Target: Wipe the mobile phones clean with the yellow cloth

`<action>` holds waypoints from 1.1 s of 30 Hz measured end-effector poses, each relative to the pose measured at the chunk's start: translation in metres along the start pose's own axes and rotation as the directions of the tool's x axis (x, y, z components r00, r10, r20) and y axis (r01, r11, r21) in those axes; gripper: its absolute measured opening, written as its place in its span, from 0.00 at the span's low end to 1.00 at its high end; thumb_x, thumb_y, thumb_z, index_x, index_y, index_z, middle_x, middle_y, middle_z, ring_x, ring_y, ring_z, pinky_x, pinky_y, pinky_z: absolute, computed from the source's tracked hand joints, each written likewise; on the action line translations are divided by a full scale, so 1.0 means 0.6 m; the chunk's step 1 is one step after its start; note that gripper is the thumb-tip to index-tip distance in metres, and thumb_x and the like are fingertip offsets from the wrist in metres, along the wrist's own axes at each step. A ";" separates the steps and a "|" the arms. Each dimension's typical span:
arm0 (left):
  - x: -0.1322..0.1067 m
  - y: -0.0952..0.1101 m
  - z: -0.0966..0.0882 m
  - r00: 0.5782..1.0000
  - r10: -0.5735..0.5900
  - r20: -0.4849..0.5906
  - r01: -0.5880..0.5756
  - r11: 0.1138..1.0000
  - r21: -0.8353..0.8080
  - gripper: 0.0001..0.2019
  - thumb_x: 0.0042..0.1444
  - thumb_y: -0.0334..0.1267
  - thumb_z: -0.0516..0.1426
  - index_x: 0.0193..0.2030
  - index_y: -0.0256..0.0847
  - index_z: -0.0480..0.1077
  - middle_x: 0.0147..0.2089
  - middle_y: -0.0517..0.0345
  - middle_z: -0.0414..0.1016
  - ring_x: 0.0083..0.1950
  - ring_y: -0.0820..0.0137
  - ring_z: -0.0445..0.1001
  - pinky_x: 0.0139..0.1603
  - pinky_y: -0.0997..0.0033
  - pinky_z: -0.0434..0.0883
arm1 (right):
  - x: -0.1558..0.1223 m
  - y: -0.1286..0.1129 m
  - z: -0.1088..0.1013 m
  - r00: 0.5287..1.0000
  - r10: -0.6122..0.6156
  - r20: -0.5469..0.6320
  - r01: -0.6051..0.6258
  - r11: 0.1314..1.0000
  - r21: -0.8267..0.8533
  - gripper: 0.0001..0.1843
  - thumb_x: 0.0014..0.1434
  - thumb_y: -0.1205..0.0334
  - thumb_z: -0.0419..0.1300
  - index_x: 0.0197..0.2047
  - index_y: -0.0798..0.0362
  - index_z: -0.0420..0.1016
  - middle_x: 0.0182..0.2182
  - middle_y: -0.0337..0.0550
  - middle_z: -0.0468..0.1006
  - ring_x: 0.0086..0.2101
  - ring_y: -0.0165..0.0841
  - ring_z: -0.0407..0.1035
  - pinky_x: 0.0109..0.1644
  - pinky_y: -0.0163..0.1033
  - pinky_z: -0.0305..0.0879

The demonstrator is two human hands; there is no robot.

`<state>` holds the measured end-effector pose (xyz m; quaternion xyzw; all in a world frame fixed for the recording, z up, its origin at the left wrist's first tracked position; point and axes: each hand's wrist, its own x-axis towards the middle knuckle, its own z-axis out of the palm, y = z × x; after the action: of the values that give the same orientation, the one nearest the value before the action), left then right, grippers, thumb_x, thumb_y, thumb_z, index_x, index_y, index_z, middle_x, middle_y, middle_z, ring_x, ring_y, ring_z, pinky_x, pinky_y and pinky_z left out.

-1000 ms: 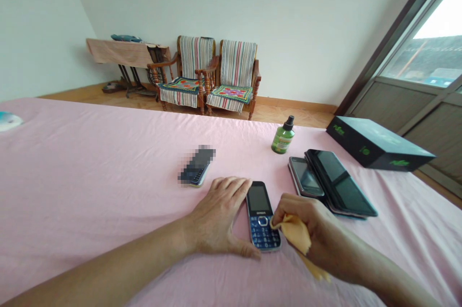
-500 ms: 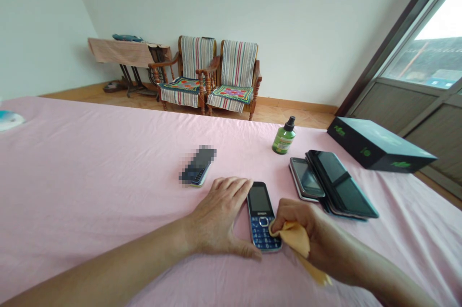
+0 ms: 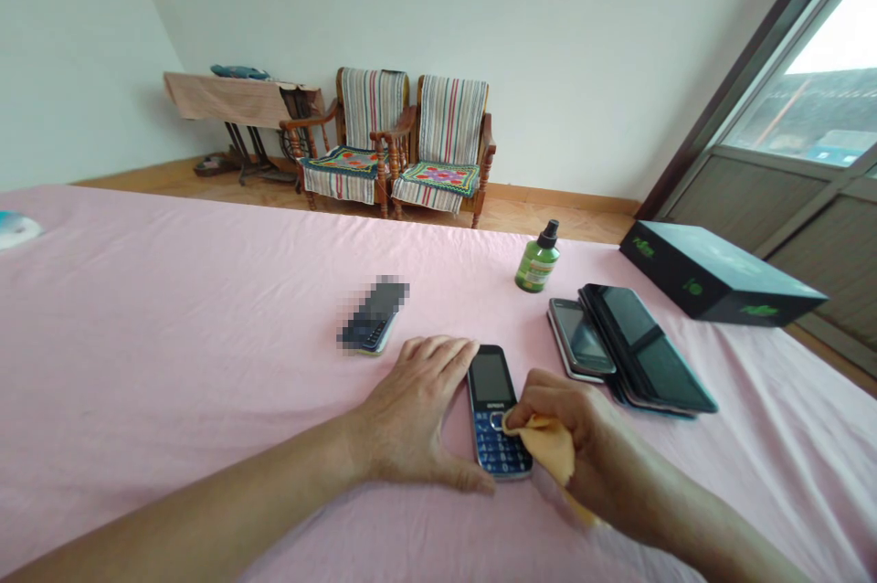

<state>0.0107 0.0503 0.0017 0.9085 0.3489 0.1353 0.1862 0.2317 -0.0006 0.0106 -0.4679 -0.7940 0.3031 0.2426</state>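
While the right hand (image 3: 575, 446) pinches a yellow cloth (image 3: 552, 446) in its curled fingers, a gathered corner of that cloth rests on the keypad of a blue phone (image 3: 491, 379), at the round centre key (the lowest keys show uncovered just below it). The phone lies flat and face up on a pink sheet (image 3: 206, 309), between both hands. The left hand (image 3: 411, 418) is open and spread, palm down on the sheet just beside the phone's left edge, with its thumb tip at the lower corner, framing the phone rather than gripping it.

As things lie now, only this phone is under the hands; its screen is uncovered and the upper keypad is partly covered by the cloth. Farther out, neither hand reaches the other things. A pixelated phone (image 3: 374, 316) lies to the left, and a silver phone (image 3: 579, 338) sits just beside a black case (image 3: 648, 350) to the right. Beyond them stand a green spray bottle (image 3: 538, 260) and a black box (image 3: 713, 277), both on the sheet. Two striped armchairs (image 3: 404, 144) stand past the far edge.
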 end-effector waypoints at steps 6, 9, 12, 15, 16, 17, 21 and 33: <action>-0.001 0.000 0.002 0.999 0.025 -0.037 -0.026 1.000 -0.014 0.54 0.39 0.68 0.63 0.67 0.35 0.54 0.66 0.37 0.60 0.65 0.43 0.57 0.65 0.44 0.54 | 0.002 -0.020 0.014 1.000 -0.010 0.011 0.009 0.999 0.043 0.15 0.51 0.81 0.56 0.33 0.53 0.77 0.32 0.40 0.72 0.31 0.30 0.68 0.31 0.33 0.59; -0.001 -0.001 0.004 0.999 0.025 -0.033 -0.025 1.000 -0.003 0.54 0.40 0.67 0.63 0.67 0.34 0.54 0.67 0.37 0.59 0.66 0.44 0.57 0.65 0.44 0.54 | 0.005 -0.028 0.028 1.000 -0.018 0.004 0.018 0.999 0.027 0.13 0.51 0.78 0.59 0.36 0.53 0.78 0.34 0.43 0.72 0.32 0.32 0.69 0.32 0.34 0.60; -0.001 -0.002 0.005 0.999 0.032 -0.037 -0.032 0.999 -0.001 0.54 0.40 0.66 0.63 0.67 0.34 0.54 0.67 0.36 0.59 0.66 0.44 0.57 0.65 0.44 0.54 | 0.005 -0.030 0.032 0.999 -0.029 0.023 0.029 1.000 0.006 0.13 0.52 0.77 0.60 0.37 0.51 0.79 0.34 0.43 0.72 0.32 0.33 0.68 0.33 0.35 0.61; 0.000 -0.003 0.005 0.999 0.025 -0.033 -0.025 1.000 -0.008 0.54 0.39 0.67 0.63 0.67 0.35 0.54 0.67 0.36 0.59 0.66 0.43 0.57 0.65 0.43 0.54 | 0.003 -0.029 0.021 0.998 -0.028 0.049 0.029 1.000 -0.002 0.14 0.52 0.78 0.60 0.36 0.50 0.79 0.34 0.41 0.72 0.32 0.32 0.69 0.33 0.35 0.61; 0.000 -0.002 0.004 0.999 0.022 -0.029 -0.022 1.000 -0.010 0.54 0.39 0.67 0.63 0.68 0.35 0.54 0.67 0.36 0.59 0.66 0.42 0.57 0.65 0.43 0.54 | 0.002 -0.028 0.015 0.998 -0.022 0.061 0.022 1.000 -0.006 0.14 0.51 0.78 0.59 0.35 0.50 0.78 0.34 0.41 0.72 0.32 0.31 0.69 0.33 0.34 0.61; 0.000 -0.002 0.004 0.999 0.020 -0.025 -0.020 1.000 -0.011 0.55 0.39 0.67 0.63 0.68 0.35 0.53 0.67 0.36 0.59 0.66 0.42 0.57 0.65 0.42 0.54 | 0.000 -0.026 0.009 0.997 -0.012 0.073 0.013 1.000 -0.017 0.15 0.51 0.79 0.58 0.34 0.50 0.78 0.34 0.40 0.72 0.32 0.31 0.69 0.33 0.34 0.61; 0.000 0.000 0.002 0.999 0.024 -0.028 -0.025 1.000 -0.005 0.55 0.39 0.68 0.63 0.68 0.34 0.53 0.67 0.36 0.59 0.66 0.42 0.57 0.65 0.42 0.54 | -0.004 -0.019 -0.009 0.997 0.046 0.063 -0.036 0.987 -0.158 0.15 0.49 0.81 0.55 0.29 0.52 0.75 0.29 0.39 0.71 0.27 0.30 0.67 0.30 0.35 0.58; 0.000 -0.007 0.008 0.999 0.035 -0.037 -0.035 0.999 0.013 0.55 0.40 0.65 0.64 0.68 0.31 0.53 0.66 0.35 0.60 0.65 0.45 0.58 0.65 0.46 0.55 | 0.002 -0.036 0.023 0.988 -0.124 0.095 0.129 0.990 -0.051 0.13 0.53 0.78 0.57 0.35 0.53 0.75 0.34 0.44 0.72 0.33 0.33 0.67 0.33 0.35 0.61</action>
<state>0.0102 0.0519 -0.0043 0.9130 0.3370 0.1532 0.1715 0.2094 -0.0113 0.0165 -0.4087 -0.8407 0.2856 0.2114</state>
